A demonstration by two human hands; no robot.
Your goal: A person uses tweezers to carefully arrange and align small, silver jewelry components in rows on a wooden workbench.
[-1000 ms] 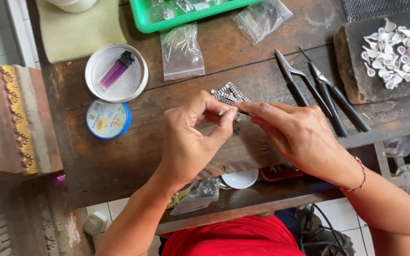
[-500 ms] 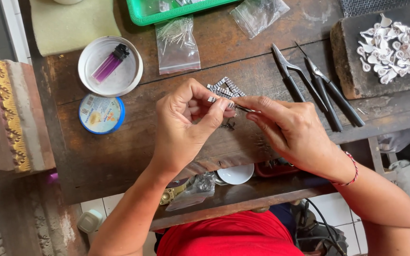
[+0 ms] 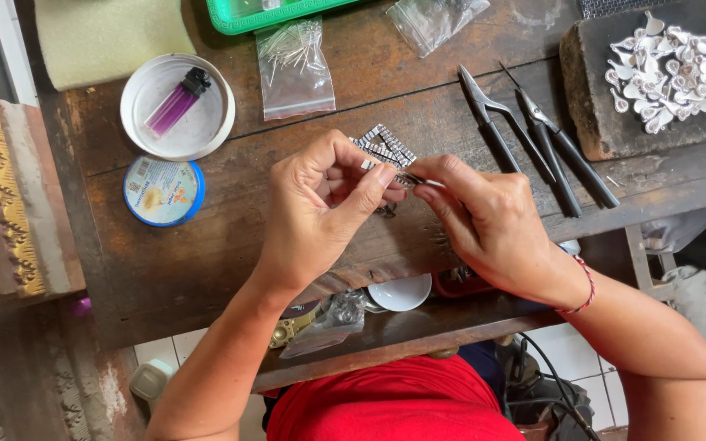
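Worn wooden bench (image 3: 206, 269); left hand (image 3: 320, 212), right hand (image 3: 488, 224) pinching small silver lattice piece (image 3: 382, 149)

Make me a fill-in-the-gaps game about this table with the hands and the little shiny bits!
1. The purple lighter lies inside a round ____ lid.
2. Both hands pinch a small ____ patterned piece over the table.
3. The pliers have ____ handles.
4. The right hand wears a ____ string at the wrist.

Missing words: white; silver; black; red
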